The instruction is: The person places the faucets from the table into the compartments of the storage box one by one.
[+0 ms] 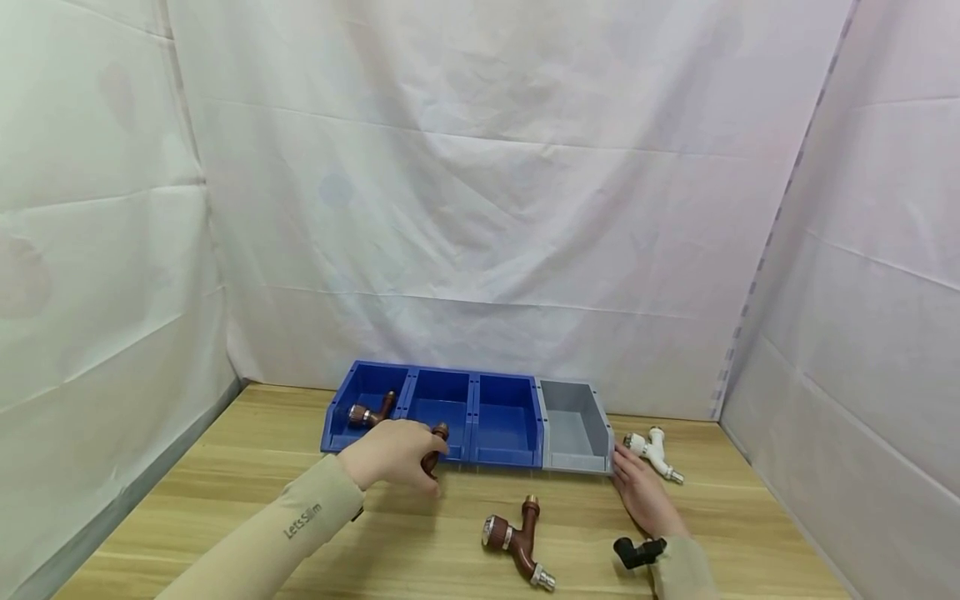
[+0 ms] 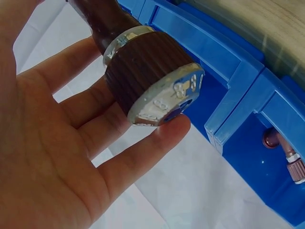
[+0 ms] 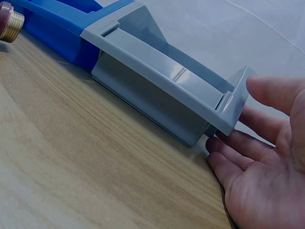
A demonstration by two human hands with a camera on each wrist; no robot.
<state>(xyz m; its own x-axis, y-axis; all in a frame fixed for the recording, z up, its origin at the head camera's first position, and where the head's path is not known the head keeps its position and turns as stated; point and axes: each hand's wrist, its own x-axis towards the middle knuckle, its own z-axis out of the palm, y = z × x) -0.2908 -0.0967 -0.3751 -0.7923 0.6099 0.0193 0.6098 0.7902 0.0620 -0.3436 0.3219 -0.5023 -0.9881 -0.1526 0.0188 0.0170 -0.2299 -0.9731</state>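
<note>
My left hand (image 1: 393,454) grips a brown faucet (image 2: 147,71) with a ribbed, silver-capped knob, just in front of the second blue bin (image 1: 442,457) from the left. In the left wrist view the fingers lie along the faucet; its far end runs out of the picture. My right hand (image 1: 647,498) touches the outer side of the grey bin (image 3: 147,100) at the right end of the row, fingers extended and holding nothing. Another brown faucet (image 1: 367,415) lies in the leftmost blue bin (image 1: 333,437).
A third brown faucet (image 1: 522,542) lies on the wooden table (image 1: 420,550) between the arms. Beyond the right hand lies a white faucet (image 1: 654,454). The third blue bin (image 1: 506,457) adjoins the grey one. White cloth (image 1: 480,208) hangs behind and at both sides.
</note>
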